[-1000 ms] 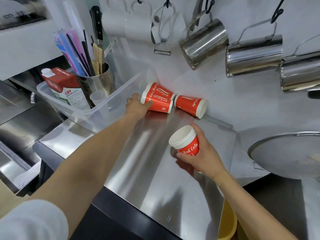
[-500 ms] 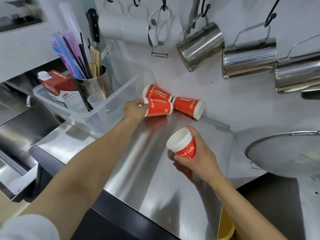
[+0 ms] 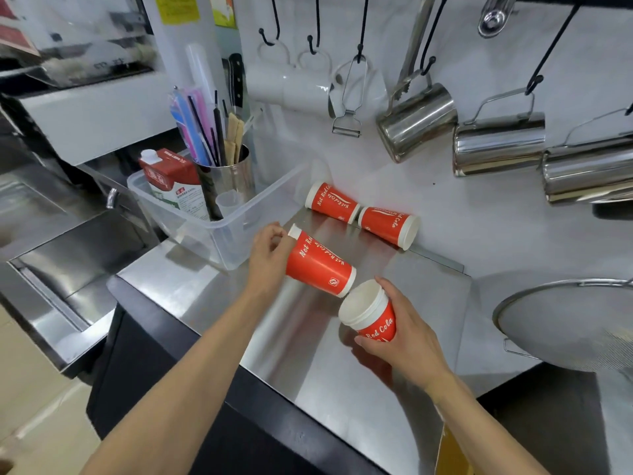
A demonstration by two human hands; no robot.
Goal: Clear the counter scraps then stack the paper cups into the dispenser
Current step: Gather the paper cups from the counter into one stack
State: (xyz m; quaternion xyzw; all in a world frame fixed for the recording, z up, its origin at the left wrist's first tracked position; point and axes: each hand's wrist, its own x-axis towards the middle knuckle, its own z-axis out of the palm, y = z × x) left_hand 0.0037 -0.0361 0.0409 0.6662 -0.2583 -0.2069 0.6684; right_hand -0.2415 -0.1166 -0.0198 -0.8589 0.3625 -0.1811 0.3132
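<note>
My left hand [image 3: 269, 255] grips a red paper cup [image 3: 320, 262] near its rim and holds it tilted above the steel counter [image 3: 308, 365], its base pointing right and down. That base nearly touches the open mouth of the stacked red cups [image 3: 371, 315] held upright in my right hand [image 3: 407, 341]. Two more red cups lie on their sides against the back wall: one [image 3: 332, 202] on the left, the other [image 3: 390, 226] on the right, base to base.
A clear plastic bin [image 3: 219, 234] with a milk carton [image 3: 171, 183] and a steel canister of straws [image 3: 226, 176] stands at the counter's left. Steel jugs [image 3: 418, 121], a peeler and mugs hang on the wall. A mesh sieve [image 3: 568, 320] lies at right.
My left hand has lifted one red cup away from the wall and carried it right and toward me, up to the cups in my right hand. Two cups stay by the wall.
</note>
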